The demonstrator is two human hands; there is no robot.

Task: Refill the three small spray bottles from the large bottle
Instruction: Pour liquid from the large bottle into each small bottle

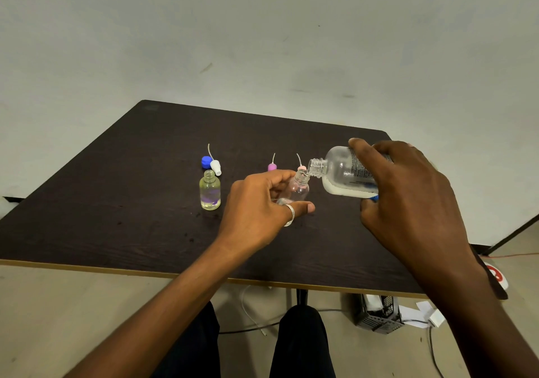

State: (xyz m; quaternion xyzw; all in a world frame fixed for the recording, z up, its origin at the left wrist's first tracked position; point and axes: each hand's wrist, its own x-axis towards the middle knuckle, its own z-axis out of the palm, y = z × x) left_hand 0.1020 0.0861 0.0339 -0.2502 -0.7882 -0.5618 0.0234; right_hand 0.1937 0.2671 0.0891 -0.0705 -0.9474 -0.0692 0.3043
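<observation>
Sitting at the table: dark-trousered knees (303, 336) at the near edge of view, a black crate (376, 316) and a white cable (249, 313) on the floor beneath.

Table (116, 202): dark wood grain, pale edge band.

Left hand (259, 205), ring (290, 214) on the thumb, fingers and thumb curled round a small clear bottle (299, 191) near the table's middle. Bottle uncapped, neck leaning right, nearly empty, a little liquid at its base. Cannot tell whether the base touches the tabletop.

Right hand (408, 202) grips the large bottle (341, 176) from above, fingers wrapped over its printed label. Bottle held off the table, tipped almost level, neck pointing left. Its threaded open mouth meets the mouth of the small clear bottle. Walls cloudy-clear; whitish liquid pooled along the low side.

Left of the hands, well apart: second small bottle (210, 189), upright, uncapped, holding pale yellow liquid nearly to the shoulder.

Farther back, loose on the table: blue cap (206, 161) touching a white spray head (215, 167), just behind the yellow-filled bottle; purple spray head (271, 167) and pink spray head (302, 168) behind the left hand. Each spray head has a thin dip tube sticking up.

Pale wall (262, 42) beyond.
</observation>
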